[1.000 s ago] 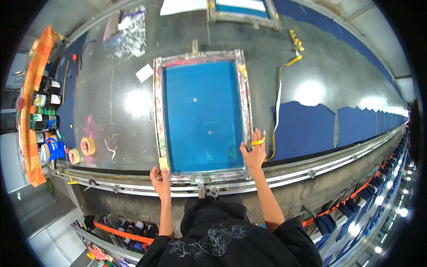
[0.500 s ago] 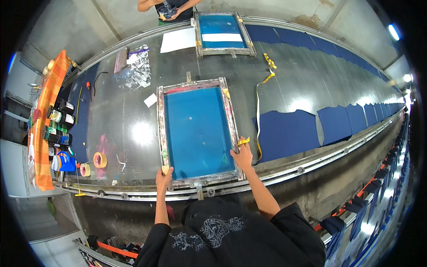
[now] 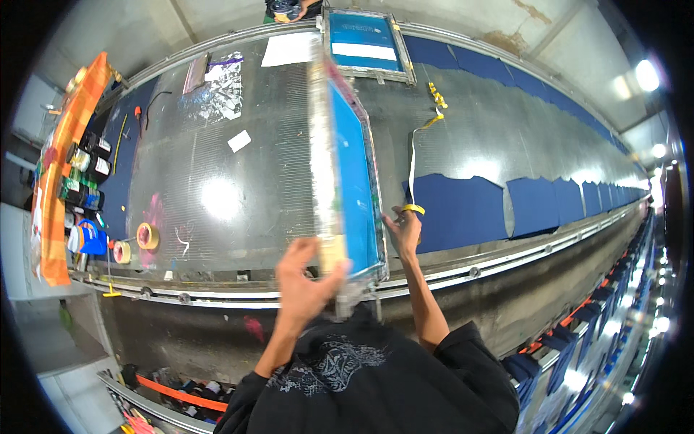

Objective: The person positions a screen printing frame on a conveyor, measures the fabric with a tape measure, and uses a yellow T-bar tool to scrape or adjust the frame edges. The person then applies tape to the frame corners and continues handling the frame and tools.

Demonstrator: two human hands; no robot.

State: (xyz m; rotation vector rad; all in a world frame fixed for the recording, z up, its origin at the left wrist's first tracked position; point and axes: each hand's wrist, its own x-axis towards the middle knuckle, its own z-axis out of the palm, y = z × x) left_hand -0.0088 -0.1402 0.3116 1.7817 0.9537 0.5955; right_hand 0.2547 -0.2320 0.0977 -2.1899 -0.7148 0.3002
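A screen printing frame [image 3: 353, 173] with blue mesh stands tilted over the table, its left side raised and blurred by motion. My left hand [image 3: 303, 278] grips the near end of that raised side, thumb on one side and fingers on the other. Beside the lower right side of the frame is my right hand [image 3: 405, 231], with a yellow and white measuring tape [image 3: 413, 208] looped at its fingers. The tape runs away from the hand toward the far side. Some of the right fingers are hidden.
Dark blue fabric pieces [image 3: 463, 213] line the table's right side. Across the table lies a second screen frame [image 3: 367, 72], with a person [image 3: 289, 10] behind it. Tape rolls [image 3: 147, 236] and ink jars [image 3: 81, 195] are at left. A metal rail [image 3: 448, 281] follows the near edge.
The screen frame has gone from lying flat to tilted, its left side swung up and rightward. My left hand rose with it. My right hand shifted slightly up and right with the tape.
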